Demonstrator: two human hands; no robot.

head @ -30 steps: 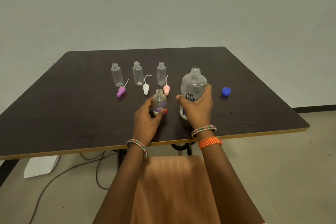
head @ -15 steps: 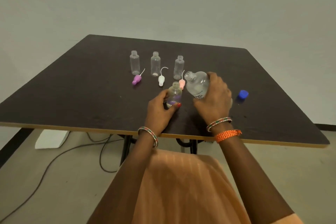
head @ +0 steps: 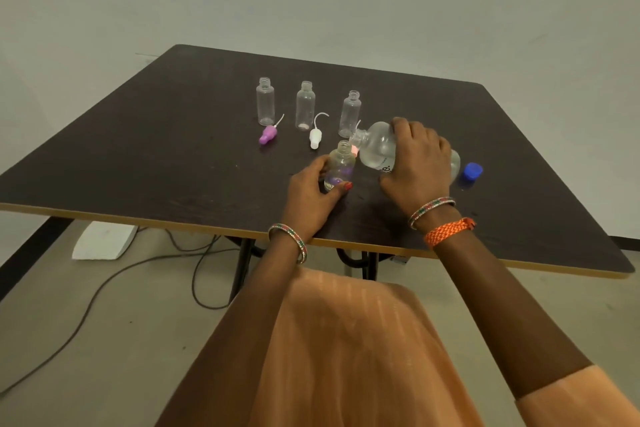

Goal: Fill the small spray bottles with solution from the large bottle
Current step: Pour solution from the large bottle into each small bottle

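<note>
My right hand (head: pixel 415 163) grips the large clear bottle (head: pixel 377 149), tipped on its side with its open neck pointing left, just above the mouth of a small clear bottle (head: pixel 341 163). My left hand (head: pixel 311 191) holds that small bottle upright on the dark table (head: pixel 173 149). Three more small open bottles stand in a row behind: left (head: pixel 265 101), middle (head: pixel 305 105), right (head: pixel 349 113). A purple spray cap (head: pixel 268 134) and a white spray cap (head: pixel 315 138) lie in front of them. A pink cap shows only through the large bottle's neck.
The large bottle's blue cap (head: pixel 473 171) lies on the table to the right of my right hand. Below the table's near edge are cables (head: pixel 138 267) and a white block (head: pixel 104 241) on the floor. My lap in orange cloth fills the foreground.
My right hand lifted the large bottle from upright and tipped it further left, bringing its neck over the small bottle. My left hand kept its hold. The camera view shifted.
</note>
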